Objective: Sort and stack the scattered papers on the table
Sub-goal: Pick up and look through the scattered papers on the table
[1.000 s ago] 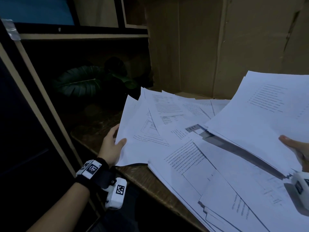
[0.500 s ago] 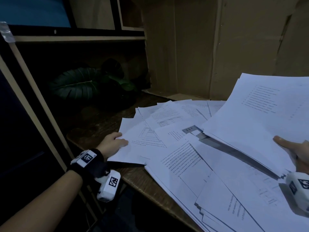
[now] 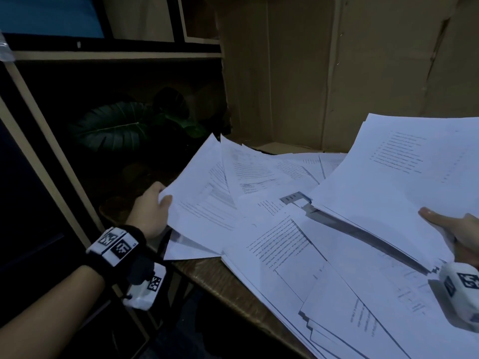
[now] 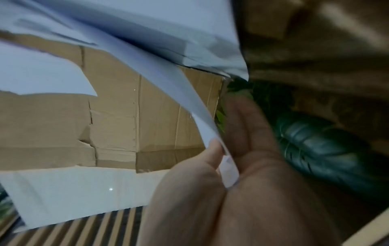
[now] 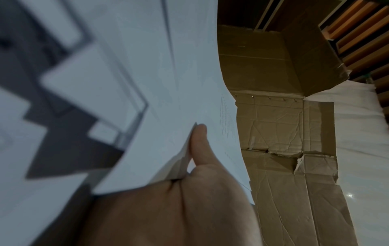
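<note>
A left-edge sheaf [image 3: 204, 193] has been raised off the counter [image 3: 207, 278], pinched by the left hand [image 3: 153, 211]. The gathered stack [image 3: 388, 182] is clasped by the right hand [image 3: 458, 234], beside the cardboard box [image 3: 311, 73]. Merging appears next.

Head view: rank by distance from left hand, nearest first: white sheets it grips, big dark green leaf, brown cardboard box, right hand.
1. White sheets, pinched in the left hand.
2. Dark green leaf, up behind.
3. Brown cardboard box, back centre.
4. Right hand, far right edge.
</note>
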Demonstrator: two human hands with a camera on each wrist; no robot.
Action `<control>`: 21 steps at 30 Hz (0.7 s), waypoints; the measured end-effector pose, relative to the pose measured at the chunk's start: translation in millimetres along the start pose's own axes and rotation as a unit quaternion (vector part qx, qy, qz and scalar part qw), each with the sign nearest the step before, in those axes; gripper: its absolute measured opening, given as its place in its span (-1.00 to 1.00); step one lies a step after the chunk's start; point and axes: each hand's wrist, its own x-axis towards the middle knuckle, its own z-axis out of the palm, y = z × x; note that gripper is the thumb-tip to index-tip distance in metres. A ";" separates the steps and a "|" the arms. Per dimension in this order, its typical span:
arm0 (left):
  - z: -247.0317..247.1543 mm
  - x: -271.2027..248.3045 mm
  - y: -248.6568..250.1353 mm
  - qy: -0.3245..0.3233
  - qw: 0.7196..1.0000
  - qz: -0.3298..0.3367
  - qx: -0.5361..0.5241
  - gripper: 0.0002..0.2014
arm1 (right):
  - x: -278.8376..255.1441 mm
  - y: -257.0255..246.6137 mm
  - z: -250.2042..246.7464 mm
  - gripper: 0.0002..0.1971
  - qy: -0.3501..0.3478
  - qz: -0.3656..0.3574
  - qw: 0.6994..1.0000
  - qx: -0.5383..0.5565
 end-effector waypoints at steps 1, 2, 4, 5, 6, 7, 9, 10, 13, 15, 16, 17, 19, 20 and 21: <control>-5.1 -1.7 -0.5 0.013 1.000 0.009 0.004 -0.92 | -1.6 -3.7 2.1 -0.75 0.007 0.006 1.000 -0.009; -9.6 -3.6 -0.8 0.016 1.000 0.012 0.002 -0.93 | -11.9 -13.3 11.6 -0.85 0.015 0.009 1.000 -0.025; -17.6 -4.4 -2.6 0.043 0.999 0.032 -0.008 -0.92 | -22.5 -18.5 15.9 -0.88 0.016 0.000 0.998 -0.064; -22.4 -3.8 -3.1 0.068 0.997 0.038 -0.022 -0.89 | -22.1 -15.6 18.1 -0.81 0.016 0.011 0.999 -0.040; -27.9 -1.9 -4.2 0.099 0.994 0.038 -0.038 -0.85 | -10.2 -8.6 8.7 -0.76 0.022 0.014 0.999 -0.042; -34.8 0.3 -4.7 0.137 0.989 0.035 -0.052 -0.82 | 4.9 -0.2 -2.0 -0.72 0.019 0.009 0.999 -0.031; -50.9 4.8 -4.1 0.210 0.974 0.029 -0.078 -0.76 | 2.9 0.7 -4.6 -0.41 -0.038 0.029 0.999 -0.002; -58.7 5.8 -3.0 0.238 0.966 0.033 -0.095 -0.74 | -1.6 -0.1 -0.7 -0.27 -0.041 0.046 0.998 0.005; -66.7 3.0 9.3 0.257 0.955 0.047 -0.144 -0.72 | 7.5 0.6 -11.4 -0.13 -0.061 0.030 0.998 -0.003; -52.7 -1.6 23.6 0.214 0.957 0.058 -0.188 -0.70 | 4.9 0.7 -6.4 0.05 -0.049 0.013 0.999 -0.002; -40.6 -3.9 29.9 0.182 0.958 0.063 -0.214 -0.68 | 2.2 -1.0 -5.6 0.01 -0.057 -0.002 0.998 -0.011; -27.2 -6.3 36.8 0.142 0.958 0.064 -0.240 -0.66 | 7.0 2.2 -8.8 -0.07 -0.059 -0.010 0.998 -0.013; 1.1 -10.9 48.0 0.059 0.955 0.055 -0.287 -0.64 | -5.6 -0.9 2.1 -0.24 -0.066 -0.022 0.998 0.005; 13.8 -12.6 53.2 0.032 0.953 0.050 -0.297 -0.63 | -8.3 -1.9 2.5 -0.29 -0.070 -0.025 0.997 0.011; 23.9 -15.2 59.1 0.017 0.953 0.045 -0.301 -0.62 | -9.0 -2.1 1.3 -0.34 -0.068 -0.022 0.997 0.010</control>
